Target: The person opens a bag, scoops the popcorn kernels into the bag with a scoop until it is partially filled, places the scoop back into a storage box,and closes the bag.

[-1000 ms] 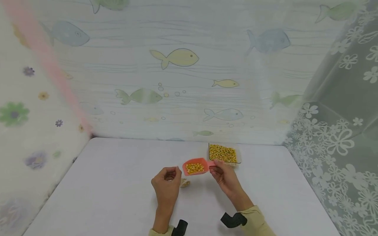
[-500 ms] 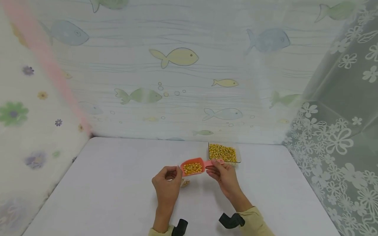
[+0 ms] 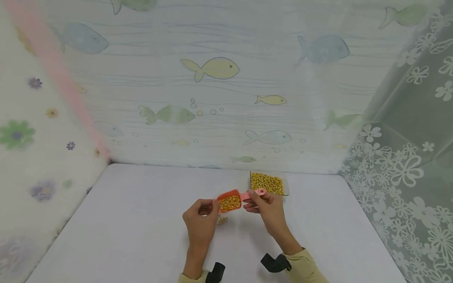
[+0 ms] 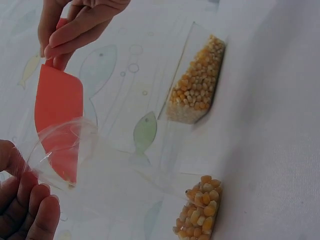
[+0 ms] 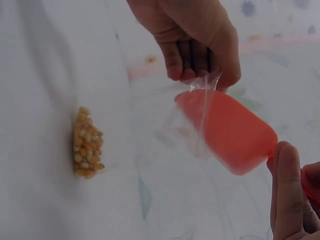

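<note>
At the mouth of the clear plastic bag [image 4: 90, 132], the red scoop [image 5: 235, 135] has shifted leftward until its lip sits inside, so we judge the two lined up, with corn kernels [image 3: 230, 203] still in the scoop. Our right grip [image 3: 267, 212] clamps its handle; our left grip [image 3: 201, 218] pinches the bag's rim. More kernels fill the bag's bottom on the desk [image 3: 141, 232] and the clear container [image 3: 286, 188] beyond

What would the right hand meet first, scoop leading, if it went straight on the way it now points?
Probably the clear plastic bag: its film overlaps the front of the red scoop in the right hand, and the left hand pinching the bag seems next in line. Depth there is unclear.
</note>
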The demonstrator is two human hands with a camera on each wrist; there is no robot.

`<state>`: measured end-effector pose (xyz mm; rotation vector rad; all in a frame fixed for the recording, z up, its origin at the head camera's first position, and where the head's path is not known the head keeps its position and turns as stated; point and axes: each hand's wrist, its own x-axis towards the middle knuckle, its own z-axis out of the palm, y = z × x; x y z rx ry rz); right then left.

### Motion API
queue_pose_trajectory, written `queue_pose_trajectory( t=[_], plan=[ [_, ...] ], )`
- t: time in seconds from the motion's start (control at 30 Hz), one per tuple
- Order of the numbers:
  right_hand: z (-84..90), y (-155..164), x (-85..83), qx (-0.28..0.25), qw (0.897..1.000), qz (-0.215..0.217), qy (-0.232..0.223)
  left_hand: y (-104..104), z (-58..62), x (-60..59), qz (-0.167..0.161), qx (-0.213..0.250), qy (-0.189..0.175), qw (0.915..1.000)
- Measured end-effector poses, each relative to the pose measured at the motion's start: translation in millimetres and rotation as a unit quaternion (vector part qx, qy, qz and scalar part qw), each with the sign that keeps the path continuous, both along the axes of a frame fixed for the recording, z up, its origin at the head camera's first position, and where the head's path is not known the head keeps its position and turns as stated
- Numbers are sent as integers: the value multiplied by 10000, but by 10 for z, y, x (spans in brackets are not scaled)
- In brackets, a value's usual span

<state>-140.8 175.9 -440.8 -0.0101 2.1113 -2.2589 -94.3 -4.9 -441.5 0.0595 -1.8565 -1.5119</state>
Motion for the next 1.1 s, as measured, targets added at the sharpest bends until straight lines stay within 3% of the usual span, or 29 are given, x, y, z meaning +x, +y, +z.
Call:
queue_pose_trajectory(
  t=[0.33, 0.83, 0.97, 1.07, 1.1],
  plan=[
    [163, -93, 35, 374, 9964, 227, 731, -4, -10, 0, 68, -40, -51, 10000],
    [216, -151, 85, 566, 9907, 217, 1222, -23, -11, 0, 74, -17, -109, 9999],
    [228, -161, 107, 519, 9883, 167, 1424, -51, -157, -69, 126, -78, -69, 9999],
    [215, -162, 109, 542, 9873, 247, 1475, -59, -175, -76, 132, -102, 20, 9999],
    [208, -161, 108, 561, 9869, 278, 1489, -51, -127, -55, 134, -97, 36, 9999]
  ],
)
